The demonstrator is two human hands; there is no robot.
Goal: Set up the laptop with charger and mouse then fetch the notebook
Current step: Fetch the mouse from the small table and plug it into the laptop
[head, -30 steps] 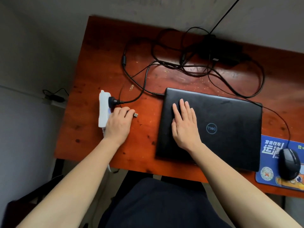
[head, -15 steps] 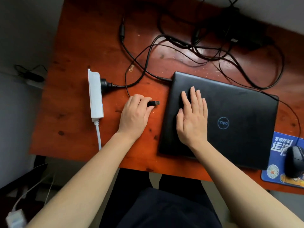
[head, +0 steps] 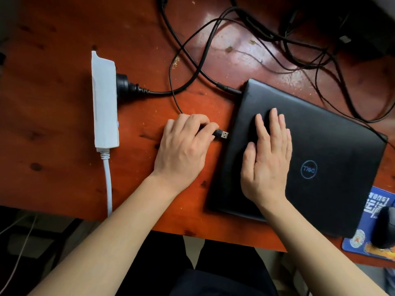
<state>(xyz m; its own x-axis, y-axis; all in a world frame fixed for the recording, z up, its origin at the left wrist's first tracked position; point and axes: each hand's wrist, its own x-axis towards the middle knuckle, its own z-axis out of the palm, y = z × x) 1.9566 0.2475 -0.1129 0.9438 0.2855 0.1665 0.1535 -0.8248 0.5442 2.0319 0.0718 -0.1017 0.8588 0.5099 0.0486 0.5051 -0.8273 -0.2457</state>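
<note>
A closed black laptop (head: 320,133) lies on the reddish wooden desk (head: 53,103). My right hand (head: 266,159) rests flat on its lid near the left edge. My left hand (head: 183,146) pinches a black USB plug (head: 222,134), whose metal tip sits just short of the laptop's left side. A charger plug (head: 228,88) is in the laptop's back left corner, and its mains plug (head: 128,87) is in a white power strip (head: 105,103). A black mouse (head: 386,227) sits on a blue mouse pad (head: 367,242) at the right edge. No notebook is in view.
Tangled black cables (head: 277,39) and a dark power brick (head: 363,28) cover the back of the desk. The power strip's white cord (head: 109,189) runs off the front edge. My dark-clothed lap (head: 192,274) is below the desk.
My left hand has carried the USB plug rightward from beside the power strip to the laptop's left edge. The head camera has moved closer. My right hand stays on the lid.
</note>
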